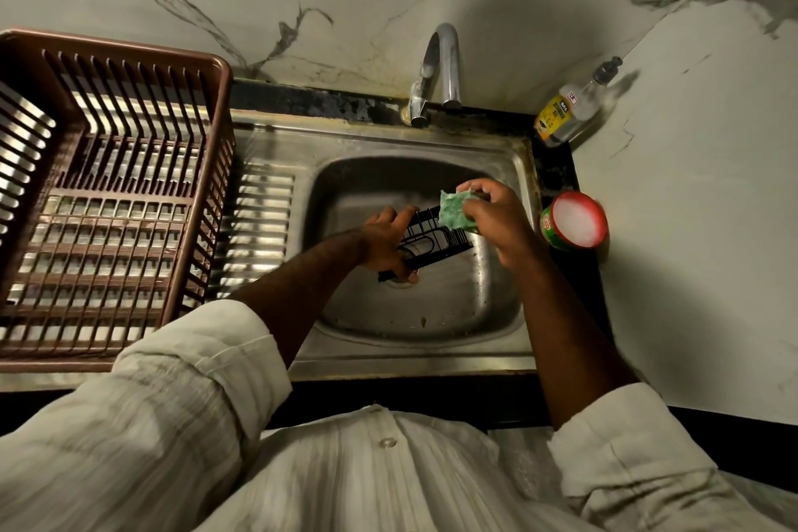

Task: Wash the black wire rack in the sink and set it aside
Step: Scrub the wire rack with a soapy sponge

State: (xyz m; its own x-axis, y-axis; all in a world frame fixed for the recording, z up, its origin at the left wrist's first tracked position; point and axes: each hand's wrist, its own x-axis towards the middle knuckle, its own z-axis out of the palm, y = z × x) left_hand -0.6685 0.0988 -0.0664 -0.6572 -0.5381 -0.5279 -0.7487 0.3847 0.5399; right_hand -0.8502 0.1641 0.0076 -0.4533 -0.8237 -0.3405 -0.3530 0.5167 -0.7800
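— While our left hand (pixel 384 244) grips the black wire rack (pixel 436 235) low in the sink (pixel 432 315), mid-frame, our right hand (pixel 496 220) pinches a green sponge (pixel 451 209) against the rack's upper right edge. We read that as the scrubbing step, under way.

— Agreed. Suds on the wires?

— Cannot tell; the wires are too thin and dark. We see no stream under the tap (pixel 440 65), so we judge the rinse not yet done. Setting aside is also left.

— Where would we set it?

— Brown slatted dish basket (pixel 224 108), left of frame, standing just beside the sink. A ribbed drainboard (pixel 263 220) lies between basin and basket, so that's a second option.

— Room to move?

— Tight on the right. Our right hand is near the basin's right rim. Just past that rim, on the table (pixel 691 229), stands an open red-and-green soap tub (pixel 576 220). A pump bottle (pixel 570 108) sits in the corner, upper right of frame. We think a wide swing of the right arm could catch the tub. The tap spout overhangs the basin's upper edge, well apart from the rack. To the left, the way over the drainboard looks open to us. The basket's near wall is the one edge we'd have to lift over.
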